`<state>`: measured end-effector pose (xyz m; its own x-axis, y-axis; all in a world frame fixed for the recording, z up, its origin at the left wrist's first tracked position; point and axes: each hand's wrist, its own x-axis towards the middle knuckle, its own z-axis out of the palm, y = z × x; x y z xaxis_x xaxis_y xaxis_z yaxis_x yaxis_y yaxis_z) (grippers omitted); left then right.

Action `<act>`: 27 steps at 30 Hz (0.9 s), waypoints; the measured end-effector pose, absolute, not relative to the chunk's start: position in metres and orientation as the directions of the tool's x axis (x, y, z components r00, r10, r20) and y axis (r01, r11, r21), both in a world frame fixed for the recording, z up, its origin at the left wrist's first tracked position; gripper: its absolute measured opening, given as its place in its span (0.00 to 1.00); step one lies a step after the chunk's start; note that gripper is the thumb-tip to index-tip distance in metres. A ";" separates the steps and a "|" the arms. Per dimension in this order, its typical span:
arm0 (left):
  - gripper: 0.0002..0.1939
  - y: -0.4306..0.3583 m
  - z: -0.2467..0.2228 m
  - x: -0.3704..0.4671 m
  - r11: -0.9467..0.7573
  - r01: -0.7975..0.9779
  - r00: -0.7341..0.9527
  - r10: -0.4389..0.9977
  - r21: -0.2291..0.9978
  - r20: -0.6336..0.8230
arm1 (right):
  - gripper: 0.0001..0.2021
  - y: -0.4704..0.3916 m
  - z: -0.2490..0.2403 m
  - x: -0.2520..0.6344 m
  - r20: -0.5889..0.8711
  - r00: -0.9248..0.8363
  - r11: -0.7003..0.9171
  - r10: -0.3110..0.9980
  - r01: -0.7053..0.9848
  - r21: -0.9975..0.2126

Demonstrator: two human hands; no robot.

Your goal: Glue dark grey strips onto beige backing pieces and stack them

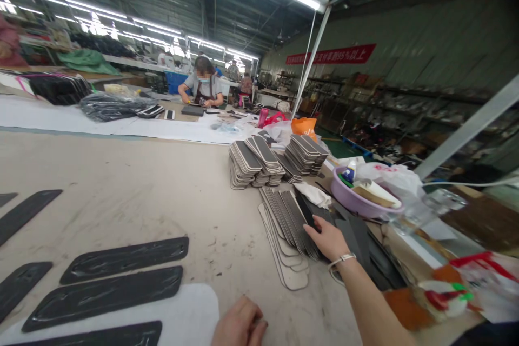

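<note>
My right hand (329, 239) reaches out over a fanned row of thin grey strips (287, 221) on the worktable (141, 189); its fingers pinch one dark strip (305, 211) at the top of the fan. A bracelet circles that wrist. My left hand (240, 325) rests near the table's front edge as a closed fist, next to a white sheet (190, 313). Several black glossy strips (121, 257) lie flat at the left.
Stacks of grey strips (251, 165) stand behind the fan. A purple basin (357, 200) with a glue bottle and plastic bags sits at right. Another person (203, 86) works at the far end. A slanted metal post (466, 130) crosses the right side.
</note>
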<state>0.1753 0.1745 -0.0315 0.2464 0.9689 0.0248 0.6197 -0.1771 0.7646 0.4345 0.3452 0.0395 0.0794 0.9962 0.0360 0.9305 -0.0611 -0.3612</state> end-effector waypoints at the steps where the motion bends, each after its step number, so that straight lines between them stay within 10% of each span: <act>1: 0.06 0.174 -0.029 0.175 -0.190 0.617 0.250 0.967 0.763 0.039 | 0.32 0.336 0.037 0.434 0.021 0.077 -0.065 0.997 0.936 -0.346; 13: 0.08 0.169 -0.021 0.178 -0.223 0.597 0.234 0.967 0.771 0.099 | 0.28 0.272 0.012 0.452 0.066 -0.019 0.034 0.998 0.973 -0.229; 27: 0.13 0.172 -0.023 0.170 -0.211 0.552 0.203 0.972 0.807 0.116 | 0.11 0.263 -0.001 0.467 0.318 0.120 0.001 0.941 0.934 -0.357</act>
